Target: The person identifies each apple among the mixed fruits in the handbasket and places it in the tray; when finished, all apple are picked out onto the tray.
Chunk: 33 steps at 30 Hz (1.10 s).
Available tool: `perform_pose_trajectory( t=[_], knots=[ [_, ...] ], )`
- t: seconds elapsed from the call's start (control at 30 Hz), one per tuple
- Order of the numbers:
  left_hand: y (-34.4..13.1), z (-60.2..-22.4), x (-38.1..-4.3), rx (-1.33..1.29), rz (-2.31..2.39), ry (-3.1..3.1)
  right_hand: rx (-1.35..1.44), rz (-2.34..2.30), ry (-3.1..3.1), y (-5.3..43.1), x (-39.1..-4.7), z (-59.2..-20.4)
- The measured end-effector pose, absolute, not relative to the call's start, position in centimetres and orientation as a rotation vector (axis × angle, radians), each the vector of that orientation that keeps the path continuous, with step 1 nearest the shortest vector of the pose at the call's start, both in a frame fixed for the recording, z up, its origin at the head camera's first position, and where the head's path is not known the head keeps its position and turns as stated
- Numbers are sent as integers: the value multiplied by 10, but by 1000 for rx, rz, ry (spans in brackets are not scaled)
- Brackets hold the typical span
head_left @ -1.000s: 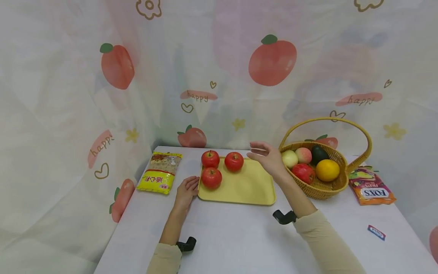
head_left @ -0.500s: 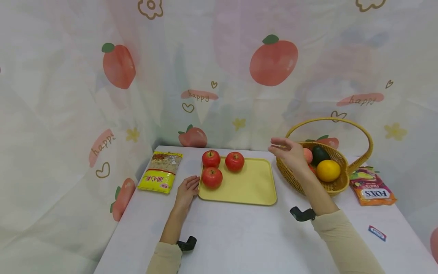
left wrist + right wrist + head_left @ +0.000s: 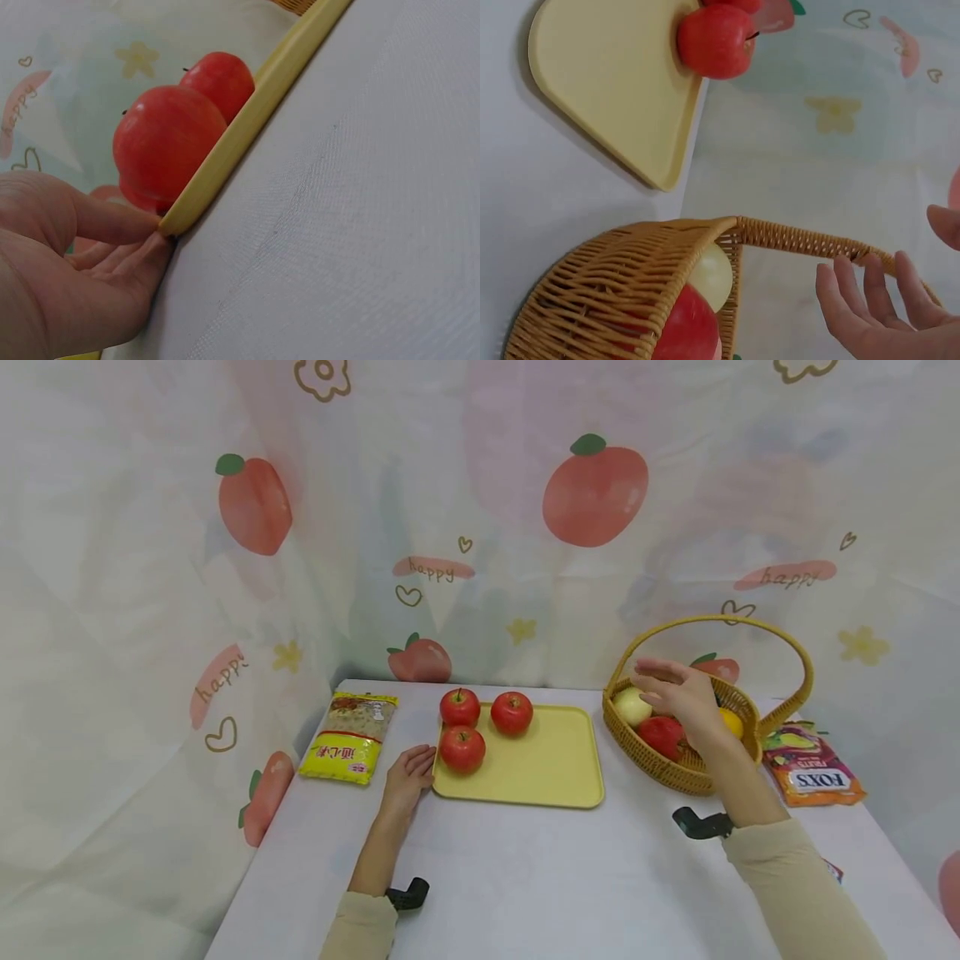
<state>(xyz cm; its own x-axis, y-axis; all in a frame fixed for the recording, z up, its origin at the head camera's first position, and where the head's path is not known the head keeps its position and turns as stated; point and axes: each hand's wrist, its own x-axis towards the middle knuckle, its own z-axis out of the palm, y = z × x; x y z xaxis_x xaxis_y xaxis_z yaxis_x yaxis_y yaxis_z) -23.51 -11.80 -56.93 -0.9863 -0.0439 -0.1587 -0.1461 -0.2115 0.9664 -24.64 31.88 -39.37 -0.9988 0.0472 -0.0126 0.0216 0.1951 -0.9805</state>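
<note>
My left hand [image 3: 406, 782] pinches the left edge of a yellow tray [image 3: 551, 768], its thumb at the rim and fingers below in the left wrist view. Three red apples stand at the tray's left end: a front apple [image 3: 462, 750], a back-left apple [image 3: 460, 707] and another apple [image 3: 512, 713] to its right. Over a wicker basket [image 3: 645, 758] hangs my right hand [image 3: 686, 700], holding nothing, its fingers apart and gently bent. In the basket show a pale round fruit [image 3: 632, 707], a red fruit [image 3: 662, 737] and part of a yellow fruit [image 3: 731, 722]; the hand hides others.
The basket's tall handle [image 3: 720, 620] arches up behind the right hand. A yellow food packet [image 3: 349, 739] lies at the left, and a FOX'S sweets bag [image 3: 813, 764] right of the basket. A small wrapper [image 3: 834, 870] peeks out beside the right sleeve. Printed cloth hangs behind.
From above the tray's right end, my right hand has moved rightward to over the basket. The left hand stays at the tray's edge, and the apples have not moved.
</note>
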Motion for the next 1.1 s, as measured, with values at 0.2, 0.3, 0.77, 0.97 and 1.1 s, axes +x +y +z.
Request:
perform_pose_trajectory(
  t=[0.2,0.3,0.77,0.97,1.1],
  knots=[
    [-118,-568,-234,-225,2389,1921,-90,1864,-2555,342,-249,-392],
    [-118,-568,-234,-237,2388,1909,-52,1812,-2670,357,-254,-393],
    [-118,-565,-233,-231,2352,1936,-35,1883,-2912,415,-271,-418],
    [-118,-565,-233,-278,2350,1933,-28,1941,-2952,432,-279,-436],
    [-117,-565,-234,-268,2354,1932,23,1997,-2977,439,-285,-440]
  ],
)
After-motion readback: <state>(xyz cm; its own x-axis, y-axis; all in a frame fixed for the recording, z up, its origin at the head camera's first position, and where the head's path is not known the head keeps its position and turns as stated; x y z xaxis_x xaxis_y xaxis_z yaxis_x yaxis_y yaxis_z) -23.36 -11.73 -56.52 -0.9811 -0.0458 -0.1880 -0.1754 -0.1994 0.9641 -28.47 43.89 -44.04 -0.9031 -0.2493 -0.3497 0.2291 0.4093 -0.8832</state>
